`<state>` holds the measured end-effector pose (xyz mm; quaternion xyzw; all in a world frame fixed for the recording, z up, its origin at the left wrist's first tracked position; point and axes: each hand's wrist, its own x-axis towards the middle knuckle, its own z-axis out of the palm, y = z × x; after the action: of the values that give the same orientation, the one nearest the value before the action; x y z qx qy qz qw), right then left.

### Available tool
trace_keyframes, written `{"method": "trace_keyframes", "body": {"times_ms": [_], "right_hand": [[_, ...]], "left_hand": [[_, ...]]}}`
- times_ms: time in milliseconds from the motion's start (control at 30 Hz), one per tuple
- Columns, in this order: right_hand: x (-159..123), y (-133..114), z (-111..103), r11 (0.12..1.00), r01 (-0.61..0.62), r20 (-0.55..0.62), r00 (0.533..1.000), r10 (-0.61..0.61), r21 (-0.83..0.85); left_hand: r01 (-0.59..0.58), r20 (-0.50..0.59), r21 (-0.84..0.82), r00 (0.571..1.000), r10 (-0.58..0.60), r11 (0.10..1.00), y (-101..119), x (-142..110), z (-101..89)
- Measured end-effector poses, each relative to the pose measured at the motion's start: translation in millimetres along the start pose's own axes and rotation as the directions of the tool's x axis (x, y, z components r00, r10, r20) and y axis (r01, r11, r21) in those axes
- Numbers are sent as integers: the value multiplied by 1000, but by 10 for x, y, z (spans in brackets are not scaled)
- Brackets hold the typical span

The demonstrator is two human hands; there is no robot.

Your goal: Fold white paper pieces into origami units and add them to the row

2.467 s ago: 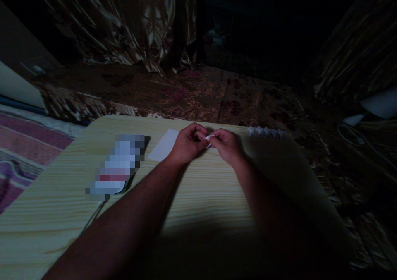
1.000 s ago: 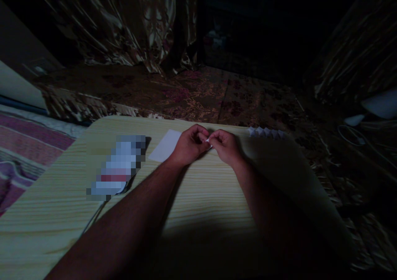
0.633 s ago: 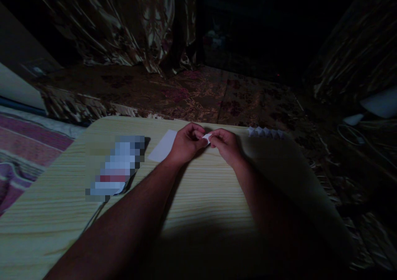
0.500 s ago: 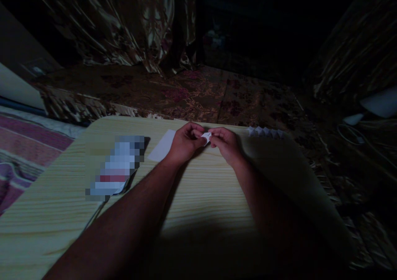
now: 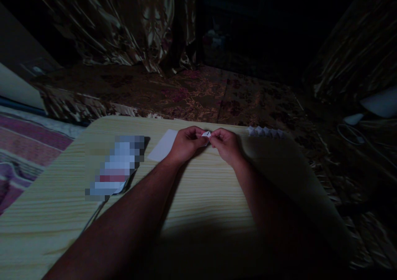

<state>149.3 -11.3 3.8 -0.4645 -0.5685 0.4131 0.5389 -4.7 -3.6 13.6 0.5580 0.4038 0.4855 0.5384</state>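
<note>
A small piece of folded white paper [image 5: 206, 134] is pinched between both hands near the far edge of the wooden table [image 5: 204, 193]. My left hand [image 5: 187, 144] grips its left side, the thumb lying along the near face. On the right side, my right hand [image 5: 226, 144] has its thumb and fingertips closed on the paper. A dark crease or gap shows on its upper face. Partly behind my left hand lies a flat sheet of white paper [image 5: 163, 144]. Several small folded white paper pieces [image 5: 265, 131] stand in a row to the right of my right hand.
A pixelated, blurred device [image 5: 116, 168] with a cable [image 5: 93, 218] lies on the table's left. Striped bedding [image 5: 25, 139] borders that side. Patterned cloth [image 5: 192, 94] covers a surface beyond the far edge. A white cable [image 5: 352, 133] hangs at the far right.
The folded paper has turned slightly in my fingers and its dark crease shows more plainly. My right fingers have curled in closer; my left fingers have dropped a little.
</note>
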Motion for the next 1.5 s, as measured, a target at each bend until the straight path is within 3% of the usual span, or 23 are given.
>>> {"method": "trace_keyframes", "body": {"times_ms": [200,933,1167,1333,1500], "right_hand": [[1,-4,-1,1000,4,21,1000,-4,-23],[-25,-45,0,996,31,19,999,-29,-85],[-19,-48,-2,999,16,-9,1000,-16,37],[-22,-48,10,990,-36,10,999,35,133],[-22,-41,-2,988,-33,33,999,28,154]], "left_hand": [[-1,-8,72,1000,1,997,-10,0,6],[-35,3,65,999,35,997,-37,-14,2],[-76,1,3,997,76,997,22,1,0],[74,32,-215,997,-68,974,30,25,-22],[108,82,-163,992,-95,981,53,28,-28]]}}
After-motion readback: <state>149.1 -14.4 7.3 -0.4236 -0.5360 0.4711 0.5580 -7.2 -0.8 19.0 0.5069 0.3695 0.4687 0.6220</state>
